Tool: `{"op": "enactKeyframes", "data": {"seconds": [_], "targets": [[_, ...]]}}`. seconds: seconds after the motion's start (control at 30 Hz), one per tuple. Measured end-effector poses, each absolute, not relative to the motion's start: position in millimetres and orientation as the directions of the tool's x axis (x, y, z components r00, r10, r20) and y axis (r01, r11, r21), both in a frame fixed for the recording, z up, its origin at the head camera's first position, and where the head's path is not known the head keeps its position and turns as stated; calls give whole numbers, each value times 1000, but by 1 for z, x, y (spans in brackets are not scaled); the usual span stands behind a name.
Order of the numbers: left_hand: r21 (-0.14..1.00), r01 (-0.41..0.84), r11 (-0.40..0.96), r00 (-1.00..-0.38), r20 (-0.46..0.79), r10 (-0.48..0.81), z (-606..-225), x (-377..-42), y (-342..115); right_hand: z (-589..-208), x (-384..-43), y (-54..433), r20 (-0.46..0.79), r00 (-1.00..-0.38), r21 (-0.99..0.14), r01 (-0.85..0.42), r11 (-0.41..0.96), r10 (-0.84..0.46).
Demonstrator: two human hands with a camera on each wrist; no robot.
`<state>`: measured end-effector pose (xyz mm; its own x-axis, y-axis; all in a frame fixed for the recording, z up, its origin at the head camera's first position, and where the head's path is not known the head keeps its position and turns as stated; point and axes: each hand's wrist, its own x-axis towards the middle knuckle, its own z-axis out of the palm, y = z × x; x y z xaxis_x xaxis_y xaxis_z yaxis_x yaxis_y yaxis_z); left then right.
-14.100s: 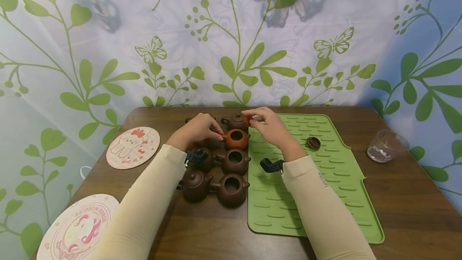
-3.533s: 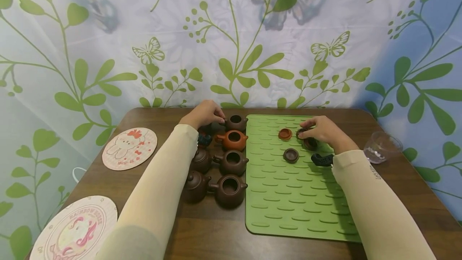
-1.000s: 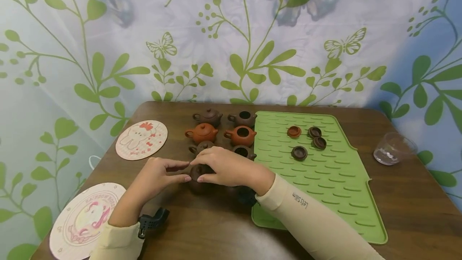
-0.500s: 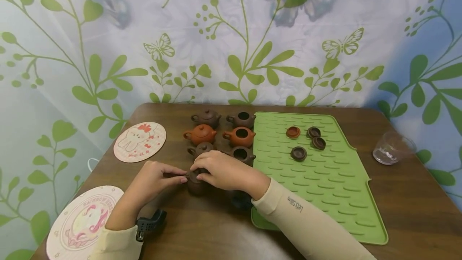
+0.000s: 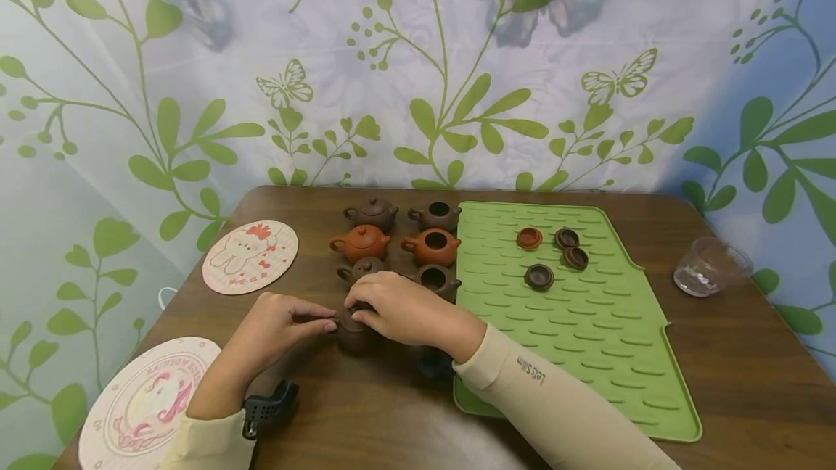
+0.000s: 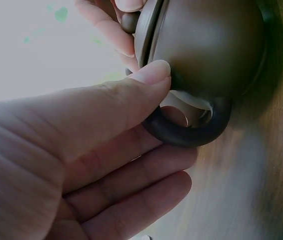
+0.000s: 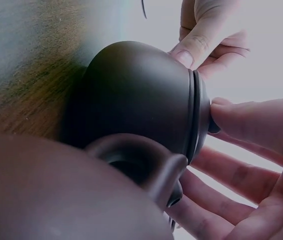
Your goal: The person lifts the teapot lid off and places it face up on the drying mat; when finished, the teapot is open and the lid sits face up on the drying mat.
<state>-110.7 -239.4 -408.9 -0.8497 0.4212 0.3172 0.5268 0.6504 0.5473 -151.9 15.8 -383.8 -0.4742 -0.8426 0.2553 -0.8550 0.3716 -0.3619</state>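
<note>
A dark brown teapot (image 5: 355,339) stands at the front of the left row, with its lid (image 7: 200,117) seated on the rim. My left hand (image 5: 281,325) pinches its loop handle (image 6: 191,135) between thumb and fingers. From the other side my right hand (image 5: 405,310) has thumb and fingers at the lid's knob (image 6: 130,22). Behind it stand a brown teapot (image 5: 366,267), an orange teapot (image 5: 367,244) and another brown teapot (image 5: 372,214), all lidded. Another teapot (image 7: 56,195) fills the right wrist view's near corner; my right hand hides it in the head view.
The right row has lidless teapots, brown (image 5: 436,216), orange (image 5: 434,246) and brown (image 5: 436,281). On the green mat (image 5: 555,339) lie an orange lid (image 5: 529,238) and brown lids (image 5: 539,278). A clear cup (image 5: 708,267) stands right; round coasters (image 5: 251,258) lie left.
Earlier the hands were at the back teapots and the mat held one lid; now several lie there, and the back right teapot is lidless. Over the last second both hands stay at the front left teapot.
</note>
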Motion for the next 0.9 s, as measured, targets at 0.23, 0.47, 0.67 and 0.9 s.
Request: {"op": "enactKeyframes", "data": {"seconds": [0.23, 0.47, 0.67, 0.9], "targets": [[553, 533, 640, -846, 325, 423, -412, -111, -241, -384, -151, 14, 221, -485, -387, -840, 380, -846], [536, 548, 642, -837, 341, 429, -412, -111, -240, -383, -150, 13, 192, -506, -405, -821, 402, -841], [519, 557, 649, -831, 350, 433, -411, -111, -239, -382, -151, 13, 198, -527, -406, -811, 420, -826], [503, 575, 646, -818, 371, 439, -411, -112, -238, -378, -150, 16, 253, -528, -389, -823, 414, -811]]}}
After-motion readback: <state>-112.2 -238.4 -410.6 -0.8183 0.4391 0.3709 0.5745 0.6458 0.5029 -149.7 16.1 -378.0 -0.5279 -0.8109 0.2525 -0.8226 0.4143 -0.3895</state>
